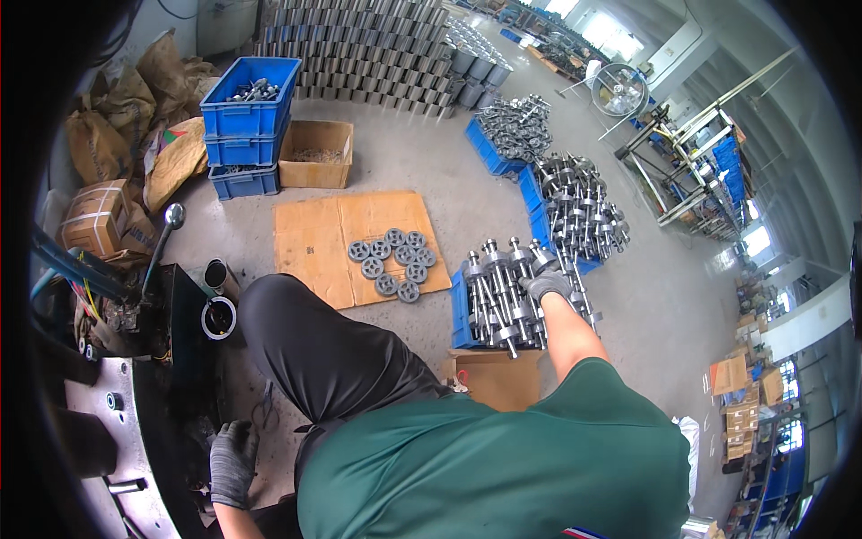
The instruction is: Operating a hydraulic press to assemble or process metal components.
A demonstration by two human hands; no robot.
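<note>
My right hand (545,285), in a grey glove, reaches out to the right and closes on a metal rotor shaft (555,262) in a pile of such shafts stacked on a blue crate (458,310). My left hand (233,460), also gloved, rests low at the left by the edge of a dark machine (135,395); whether it holds anything is hard to tell. My knee in dark trousers (305,332) is between the two hands.
Several grey round discs (395,260) lie on a cardboard sheet (314,242) on the floor. Stacked blue bins (247,126), an open cardboard box (314,154), more shaft piles (584,207), rows of metal cylinders (377,45), a small box (494,377) near my right side.
</note>
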